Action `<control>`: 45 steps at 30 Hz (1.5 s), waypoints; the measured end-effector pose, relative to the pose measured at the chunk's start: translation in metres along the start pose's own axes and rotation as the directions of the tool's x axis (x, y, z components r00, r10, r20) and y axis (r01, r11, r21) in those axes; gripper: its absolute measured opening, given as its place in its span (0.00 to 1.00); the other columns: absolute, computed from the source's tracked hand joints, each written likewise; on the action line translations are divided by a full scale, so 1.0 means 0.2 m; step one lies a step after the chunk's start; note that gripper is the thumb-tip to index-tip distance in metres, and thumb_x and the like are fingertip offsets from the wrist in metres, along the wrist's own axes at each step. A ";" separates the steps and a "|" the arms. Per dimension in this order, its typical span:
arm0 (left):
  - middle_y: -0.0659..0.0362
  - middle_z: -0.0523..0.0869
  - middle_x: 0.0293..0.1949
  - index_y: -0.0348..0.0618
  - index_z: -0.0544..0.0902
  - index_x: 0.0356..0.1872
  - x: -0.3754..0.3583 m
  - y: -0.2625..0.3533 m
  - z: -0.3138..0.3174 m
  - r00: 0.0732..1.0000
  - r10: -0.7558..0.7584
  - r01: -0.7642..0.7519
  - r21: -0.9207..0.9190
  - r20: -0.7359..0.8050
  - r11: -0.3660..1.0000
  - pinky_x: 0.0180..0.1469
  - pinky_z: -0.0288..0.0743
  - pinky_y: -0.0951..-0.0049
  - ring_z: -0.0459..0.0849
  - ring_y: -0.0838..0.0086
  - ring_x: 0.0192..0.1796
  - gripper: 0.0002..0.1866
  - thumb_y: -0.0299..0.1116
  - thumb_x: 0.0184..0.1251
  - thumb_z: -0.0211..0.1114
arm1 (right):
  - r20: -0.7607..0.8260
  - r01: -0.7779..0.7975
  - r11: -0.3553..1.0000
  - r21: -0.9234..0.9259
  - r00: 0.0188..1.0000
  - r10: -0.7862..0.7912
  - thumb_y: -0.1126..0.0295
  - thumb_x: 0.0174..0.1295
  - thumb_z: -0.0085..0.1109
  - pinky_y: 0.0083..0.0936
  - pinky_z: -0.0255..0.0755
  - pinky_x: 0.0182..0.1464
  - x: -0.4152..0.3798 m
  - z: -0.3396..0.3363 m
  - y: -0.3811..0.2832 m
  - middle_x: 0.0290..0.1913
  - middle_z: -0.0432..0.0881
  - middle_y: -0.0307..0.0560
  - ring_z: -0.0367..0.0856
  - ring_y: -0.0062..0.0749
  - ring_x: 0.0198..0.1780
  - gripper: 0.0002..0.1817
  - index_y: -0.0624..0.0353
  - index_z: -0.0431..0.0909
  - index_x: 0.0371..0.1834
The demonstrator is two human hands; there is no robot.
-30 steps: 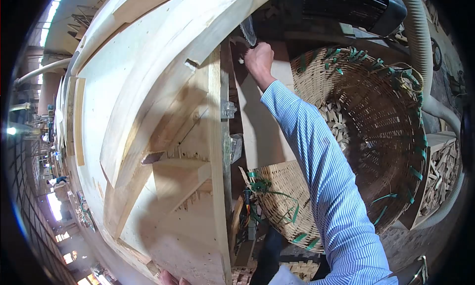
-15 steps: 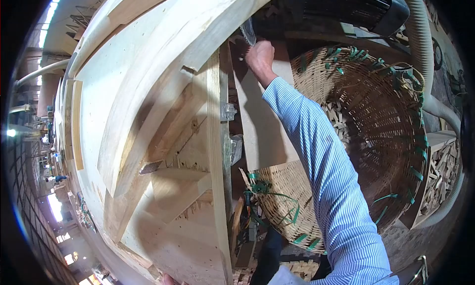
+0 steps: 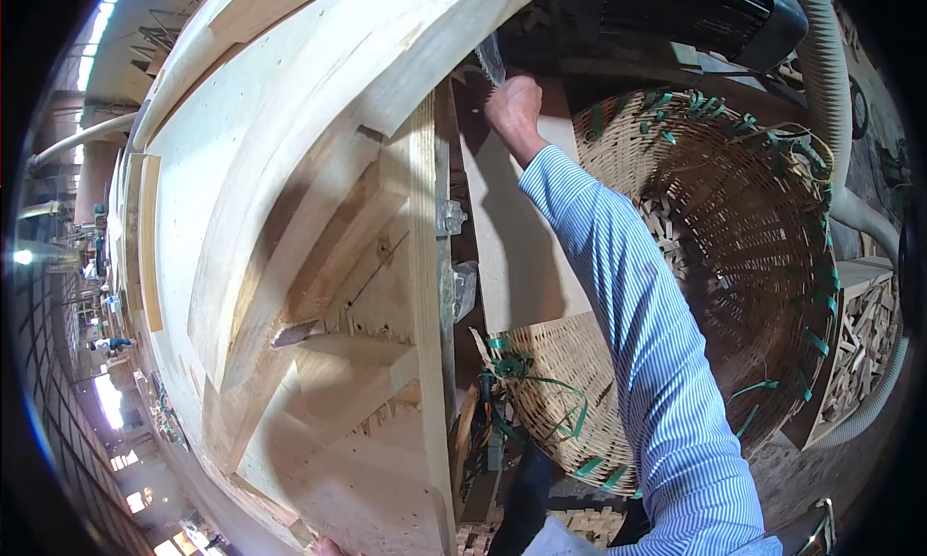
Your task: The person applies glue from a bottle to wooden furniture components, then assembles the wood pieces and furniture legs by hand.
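Note:
My right hand (image 3: 515, 107), at the end of a blue-and-white striped sleeve (image 3: 647, 315), reaches below the edge of the wooden workbench. Its fingers are curled closed, and what they hold is hidden. A pale piece with a jagged, toothed edge (image 3: 491, 59) shows right beside the knuckles. Below the hand stands a flat light board (image 3: 521, 237). Only a sliver of my left hand (image 3: 330, 548) shows at the bottom edge, by the bench top; its fingers are mostly out of sight. Curved wooden pieces (image 3: 290, 199) lie joined on the bench.
A large wicker basket (image 3: 772, 218) with green straps and wood offcuts inside stands to the right. Behind it are a black motor (image 3: 686, 15) and a ribbed hose (image 3: 823, 83). A box of wood scraps (image 3: 859, 353) sits at the far right.
The view has shifted very slightly, so my right hand and the basket appear a little further right. My right hand stays closed beside the toothed piece.

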State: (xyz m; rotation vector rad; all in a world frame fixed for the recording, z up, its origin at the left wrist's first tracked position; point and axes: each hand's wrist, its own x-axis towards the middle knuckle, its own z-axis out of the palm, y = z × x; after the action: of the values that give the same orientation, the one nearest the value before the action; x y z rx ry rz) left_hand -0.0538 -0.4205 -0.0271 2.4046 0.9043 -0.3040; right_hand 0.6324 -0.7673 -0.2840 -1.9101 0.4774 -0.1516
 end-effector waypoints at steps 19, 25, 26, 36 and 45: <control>0.35 0.52 0.84 0.35 0.68 0.78 -0.05 0.36 0.09 0.998 0.067 -0.067 0.056 0.008 0.996 0.85 0.47 0.49 0.51 0.42 0.86 0.39 0.43 0.71 0.71 | -0.003 0.041 0.999 -0.031 0.999 -0.041 0.58 0.60 0.72 0.49 0.79 0.56 0.01 -0.04 0.02 0.41 0.88 0.73 0.88 0.67 0.51 0.21 0.71 0.89 0.35; 0.33 0.52 0.84 0.36 0.70 0.76 -0.08 0.49 0.11 0.996 0.085 -0.086 0.079 0.013 0.993 0.85 0.47 0.46 0.50 0.38 0.85 0.40 0.45 0.69 0.73 | 0.019 -0.011 0.999 -0.043 1.000 0.011 0.48 0.57 0.75 0.47 0.79 0.57 0.03 -0.03 0.04 0.45 0.89 0.71 0.88 0.65 0.52 0.27 0.66 0.91 0.38; 0.33 0.52 0.84 0.36 0.71 0.76 -0.09 0.51 0.11 0.996 0.089 -0.090 0.082 0.013 0.993 0.84 0.47 0.46 0.50 0.38 0.85 0.40 0.46 0.68 0.74 | 0.017 -0.008 0.999 -0.037 1.000 0.009 0.47 0.57 0.75 0.47 0.79 0.58 0.04 -0.04 0.04 0.45 0.89 0.71 0.88 0.65 0.53 0.27 0.66 0.91 0.38; 0.32 0.51 0.84 0.37 0.73 0.75 -0.12 0.63 0.07 0.995 0.083 -0.090 0.126 0.062 0.988 0.85 0.47 0.44 0.48 0.34 0.86 0.41 0.49 0.66 0.76 | 0.021 -0.041 0.997 -0.070 0.999 0.042 0.46 0.55 0.74 0.44 0.79 0.59 0.07 -0.05 0.05 0.45 0.90 0.69 0.89 0.62 0.53 0.29 0.68 0.91 0.37; 0.38 0.50 0.85 0.39 0.65 0.81 -0.10 0.67 0.08 0.963 0.251 -0.267 0.204 0.099 0.942 0.86 0.43 0.52 0.46 0.44 0.88 0.32 0.40 0.83 0.60 | 0.052 -0.048 0.996 -0.074 0.997 0.052 0.45 0.56 0.73 0.44 0.79 0.59 0.07 -0.07 0.05 0.44 0.90 0.70 0.89 0.63 0.53 0.30 0.69 0.90 0.37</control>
State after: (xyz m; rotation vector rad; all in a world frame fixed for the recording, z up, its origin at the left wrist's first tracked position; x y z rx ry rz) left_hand 0.0204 -0.5233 0.0232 2.6566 0.5352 -0.4015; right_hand 0.6381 -0.7872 -0.2897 -1.9663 0.4997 -0.0502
